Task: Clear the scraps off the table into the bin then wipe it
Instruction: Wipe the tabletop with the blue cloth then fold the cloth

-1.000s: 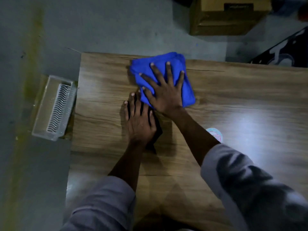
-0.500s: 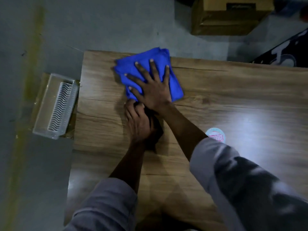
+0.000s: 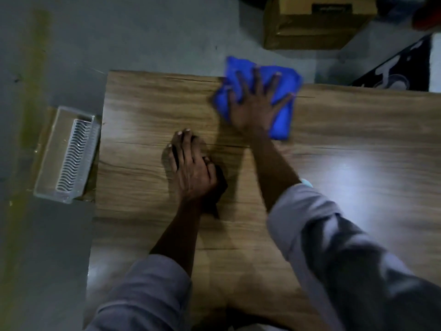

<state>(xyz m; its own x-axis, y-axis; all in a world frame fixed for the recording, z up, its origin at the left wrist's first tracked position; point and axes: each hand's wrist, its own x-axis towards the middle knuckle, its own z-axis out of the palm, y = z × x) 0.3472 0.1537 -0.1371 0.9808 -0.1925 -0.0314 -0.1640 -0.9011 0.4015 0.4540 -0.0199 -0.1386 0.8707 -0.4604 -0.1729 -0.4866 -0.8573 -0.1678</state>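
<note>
Wiping | right hand (image 3: 253, 111), fingers splayed flat, pressing blue cloth (image 3: 281, 125) at far edge of table (image 3: 358, 144); left hand (image 3: 193, 170) flat-fingered, bracing | advising overlapping strokes, even pressure

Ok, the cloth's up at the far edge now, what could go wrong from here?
The blue cloth hangs past the far edge of the table under the right hand; a push outward could drop it on the floor. Any scraps swept that way would miss the clear bin, which sits off the left edge. The left hand rests flat on the table, so that patch may go unwiped.
</note>
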